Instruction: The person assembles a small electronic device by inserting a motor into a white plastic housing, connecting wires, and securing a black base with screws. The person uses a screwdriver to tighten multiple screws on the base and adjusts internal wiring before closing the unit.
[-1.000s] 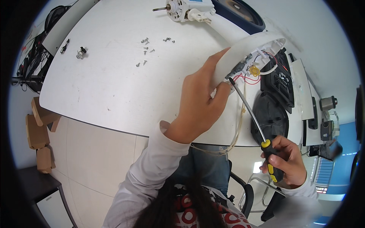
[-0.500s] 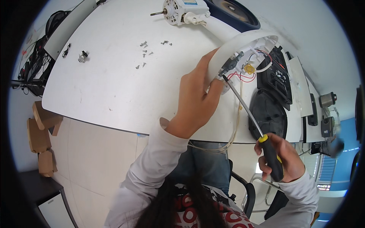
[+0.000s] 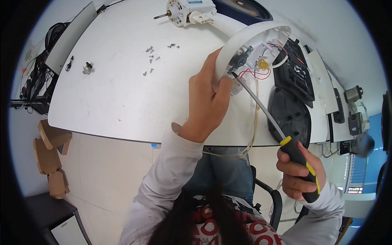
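R hand (image 3: 300,171): slid lower w/ screwdriver (image 3: 281,141) handle, away from desk (image 3: 114,98) edge.
Screwdriver tip: same spot in white housing (image 3: 245,45).
L hand (image 3: 206,102): grip shifted slightly up.

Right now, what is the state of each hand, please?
Left hand: closed, gripping the rim of the white plastic housing.
Right hand: closed around the black and yellow handle of the screwdriver.
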The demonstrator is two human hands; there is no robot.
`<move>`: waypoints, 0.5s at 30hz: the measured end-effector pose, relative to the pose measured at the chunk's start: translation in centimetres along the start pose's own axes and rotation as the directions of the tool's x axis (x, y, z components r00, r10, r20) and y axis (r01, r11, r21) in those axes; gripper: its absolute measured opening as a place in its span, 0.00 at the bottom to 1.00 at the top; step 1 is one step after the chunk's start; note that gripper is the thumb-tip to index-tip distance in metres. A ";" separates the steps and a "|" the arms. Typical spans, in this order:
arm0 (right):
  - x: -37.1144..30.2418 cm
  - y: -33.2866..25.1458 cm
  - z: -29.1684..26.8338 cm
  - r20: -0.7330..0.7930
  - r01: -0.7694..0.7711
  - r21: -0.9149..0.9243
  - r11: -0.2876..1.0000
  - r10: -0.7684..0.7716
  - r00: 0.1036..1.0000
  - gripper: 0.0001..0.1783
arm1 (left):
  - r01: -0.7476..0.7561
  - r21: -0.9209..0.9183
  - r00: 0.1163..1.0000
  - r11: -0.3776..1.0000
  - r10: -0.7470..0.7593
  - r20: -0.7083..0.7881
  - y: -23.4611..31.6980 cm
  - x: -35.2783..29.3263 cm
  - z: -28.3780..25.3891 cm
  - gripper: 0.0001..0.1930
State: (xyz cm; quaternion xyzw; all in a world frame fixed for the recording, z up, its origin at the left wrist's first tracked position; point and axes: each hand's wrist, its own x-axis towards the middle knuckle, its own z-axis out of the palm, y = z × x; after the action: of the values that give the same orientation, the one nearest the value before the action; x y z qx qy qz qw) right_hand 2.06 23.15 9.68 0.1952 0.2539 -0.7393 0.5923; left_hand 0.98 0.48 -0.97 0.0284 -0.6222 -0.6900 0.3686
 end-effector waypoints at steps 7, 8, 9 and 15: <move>0.5 -1.3 0.6 -0.197 -0.023 -0.572 0.820 -0.110 0.974 0.24 | -0.069 0.126 0.997 0.990 0.072 -0.015 -0.3 -0.1 0.2 0.22; 0.2 -1.3 0.9 -0.157 0.018 -0.666 0.746 -0.164 0.974 0.22 | -0.067 0.124 0.998 0.990 0.069 -0.014 -0.4 -0.1 0.2 0.22; 0.0 -1.3 1.0 -0.112 0.058 -0.749 0.660 -0.213 0.971 0.20 | -0.069 0.123 0.997 0.990 0.072 -0.018 -0.3 -0.1 0.2 0.22; 0.2 -0.7 1.0 -0.137 0.083 -0.828 0.554 -0.344 0.929 0.17 | -0.053 0.082 0.999 0.995 0.053 -0.009 -0.5 0.0 0.1 0.22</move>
State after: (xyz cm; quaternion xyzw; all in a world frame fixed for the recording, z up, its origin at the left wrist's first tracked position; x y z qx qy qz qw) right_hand 1.30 22.50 10.41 -0.0256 0.6667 -0.5723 0.4769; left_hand 0.70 0.55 -1.44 0.0308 -0.6486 -0.6537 0.3886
